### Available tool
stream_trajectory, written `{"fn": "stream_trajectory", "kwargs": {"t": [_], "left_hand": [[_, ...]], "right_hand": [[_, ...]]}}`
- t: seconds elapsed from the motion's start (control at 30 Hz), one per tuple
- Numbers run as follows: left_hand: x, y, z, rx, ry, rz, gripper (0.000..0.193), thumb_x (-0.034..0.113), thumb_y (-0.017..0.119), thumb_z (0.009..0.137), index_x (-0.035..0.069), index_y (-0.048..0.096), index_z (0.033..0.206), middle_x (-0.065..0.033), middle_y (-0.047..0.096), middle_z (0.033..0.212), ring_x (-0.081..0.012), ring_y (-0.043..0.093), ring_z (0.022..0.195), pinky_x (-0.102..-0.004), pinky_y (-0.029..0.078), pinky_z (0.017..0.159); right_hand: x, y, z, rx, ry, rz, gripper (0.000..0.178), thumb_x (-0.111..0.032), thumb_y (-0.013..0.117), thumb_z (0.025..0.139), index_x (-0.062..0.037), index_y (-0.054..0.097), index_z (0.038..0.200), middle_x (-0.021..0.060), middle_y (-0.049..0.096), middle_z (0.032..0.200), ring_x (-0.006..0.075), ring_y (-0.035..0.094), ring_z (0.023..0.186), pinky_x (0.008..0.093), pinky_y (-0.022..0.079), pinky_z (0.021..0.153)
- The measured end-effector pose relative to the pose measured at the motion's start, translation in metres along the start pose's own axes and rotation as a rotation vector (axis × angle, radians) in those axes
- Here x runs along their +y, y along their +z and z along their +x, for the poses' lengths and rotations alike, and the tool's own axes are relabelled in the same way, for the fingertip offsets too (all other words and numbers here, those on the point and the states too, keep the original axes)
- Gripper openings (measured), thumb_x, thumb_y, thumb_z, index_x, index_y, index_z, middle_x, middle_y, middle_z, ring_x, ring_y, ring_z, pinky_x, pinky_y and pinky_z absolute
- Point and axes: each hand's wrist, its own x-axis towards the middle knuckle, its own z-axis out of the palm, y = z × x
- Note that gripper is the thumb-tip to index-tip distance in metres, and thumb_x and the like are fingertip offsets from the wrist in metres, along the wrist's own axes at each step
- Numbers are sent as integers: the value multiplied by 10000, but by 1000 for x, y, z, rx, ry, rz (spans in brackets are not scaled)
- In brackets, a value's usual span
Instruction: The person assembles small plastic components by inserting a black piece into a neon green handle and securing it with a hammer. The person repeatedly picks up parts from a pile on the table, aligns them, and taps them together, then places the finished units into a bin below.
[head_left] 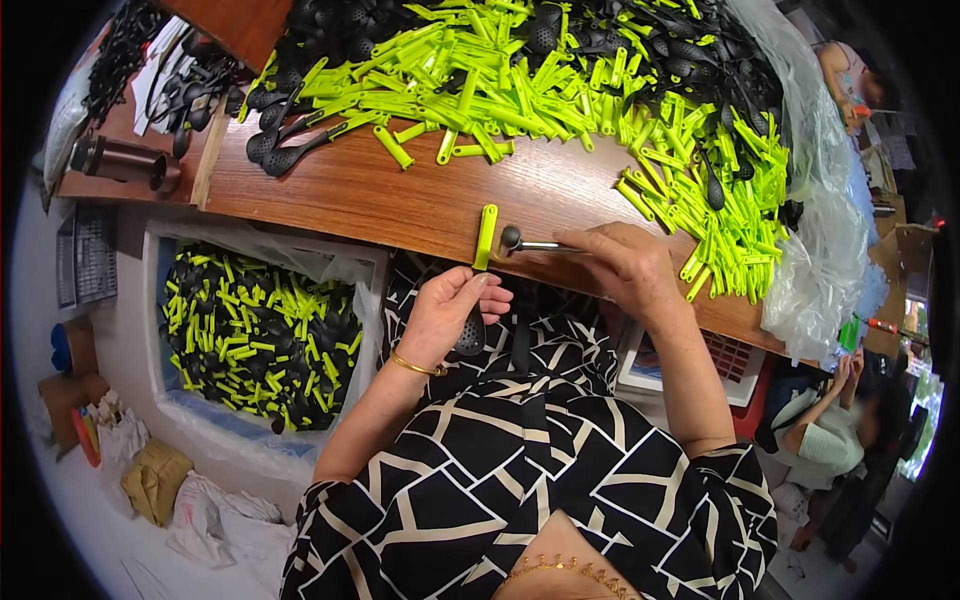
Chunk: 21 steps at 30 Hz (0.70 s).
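My left hand (455, 310) is closed around the neck of a black perforated spoon with a lime-green handle (486, 235). The handle points away from me over the table's front edge, and the black holed bowl (471, 335) hangs below my fingers. In my right hand (630, 262) is a small hammer (540, 246) with a metal shaft. Its dark round head is just right of the green handle; whether they touch I cannot tell. My right fingers wrap the hammer's rear end and hide it.
Loose lime-green handles (440, 70) and black utensil heads (290, 150) pile across the brown table (370, 200). A lined bin (375, 290) of green-and-black pieces stands below, left. A brown flask (125, 160) lies at left. Clear plastic sheeting (825, 260) and other people (825, 430) are at right.
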Motion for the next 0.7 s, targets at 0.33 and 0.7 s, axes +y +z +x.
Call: {"fn": "stream_trajectory", "kwargs": {"t": [0.33,0.7], "left_hand": [[-7,0,-4,50,33,60,299,254,583,1116,-29,673,1153,-165,769,996,-205,767,813,-285,618,709],[-15,1,-6,-8,48,-287,236,204,625,1090,8,680,1211,-88,739,1019,-93,624,782,-244,517,749]], "right_hand": [[-12,9,1,3,-133,-121,496,-37,743,806,-169,767,1284,54,749,982,254,695,844,378,549,744],[9,21,-7,-10,9,-32,391,-40,717,904,-136,757,1281,104,729,929,310,710,855,415,568,752]]}}
